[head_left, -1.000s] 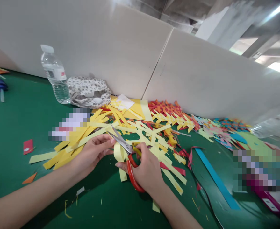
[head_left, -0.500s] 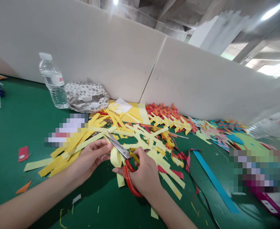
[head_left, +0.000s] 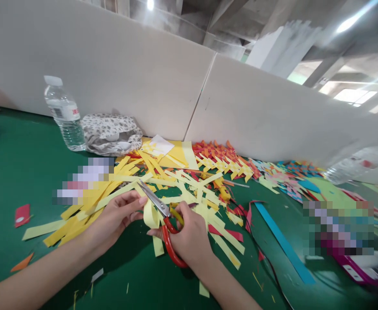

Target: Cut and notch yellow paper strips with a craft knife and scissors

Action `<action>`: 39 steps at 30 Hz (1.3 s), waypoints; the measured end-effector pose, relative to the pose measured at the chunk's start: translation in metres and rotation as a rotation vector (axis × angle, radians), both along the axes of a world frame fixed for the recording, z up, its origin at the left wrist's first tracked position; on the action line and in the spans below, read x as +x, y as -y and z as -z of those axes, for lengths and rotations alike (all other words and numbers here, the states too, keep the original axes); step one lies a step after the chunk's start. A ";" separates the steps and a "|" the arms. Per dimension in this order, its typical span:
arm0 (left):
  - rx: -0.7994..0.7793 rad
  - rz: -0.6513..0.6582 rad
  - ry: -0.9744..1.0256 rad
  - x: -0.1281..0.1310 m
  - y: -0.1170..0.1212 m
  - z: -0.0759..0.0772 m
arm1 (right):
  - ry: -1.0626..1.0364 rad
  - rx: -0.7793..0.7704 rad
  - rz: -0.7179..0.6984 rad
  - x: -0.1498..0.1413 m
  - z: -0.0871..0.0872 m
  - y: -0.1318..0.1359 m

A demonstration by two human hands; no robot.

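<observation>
My left hand [head_left: 119, 215] pinches a pale yellow paper strip [head_left: 150, 215] between thumb and fingers. The strip curls into a loop that hangs between my hands. My right hand [head_left: 189, 234] is wrapped round a pair of red-handled scissors [head_left: 163, 211], whose blades point up and left, nearly closed, beside the strip by my left fingertips. Whether the blades touch the paper I cannot tell. A yellow part shows under my right fingers, partly hidden. Around and behind both hands lies a loose pile of yellow paper strips [head_left: 204, 196].
Woven red and yellow paper pieces [head_left: 224, 159] lie against the grey partition [head_left: 127, 73]. A water bottle [head_left: 64, 116] and a patterned cloth bag [head_left: 111, 133] stand back left. At right are a blue strip [head_left: 284, 243], a black cable [head_left: 268, 258] and a magenta object [head_left: 353, 267].
The view has turned slightly to the right, so everything appears shifted left. My hands keep nearly the same hold on strip and scissors.
</observation>
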State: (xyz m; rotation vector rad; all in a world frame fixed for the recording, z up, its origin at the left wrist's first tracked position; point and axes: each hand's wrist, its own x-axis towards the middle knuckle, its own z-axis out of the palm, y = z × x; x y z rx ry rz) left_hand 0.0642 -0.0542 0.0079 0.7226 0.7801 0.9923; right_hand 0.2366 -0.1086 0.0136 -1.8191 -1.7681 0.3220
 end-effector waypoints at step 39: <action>0.592 -0.094 -0.869 -0.013 -0.007 0.007 | 0.226 -0.186 0.254 0.054 -0.008 -0.032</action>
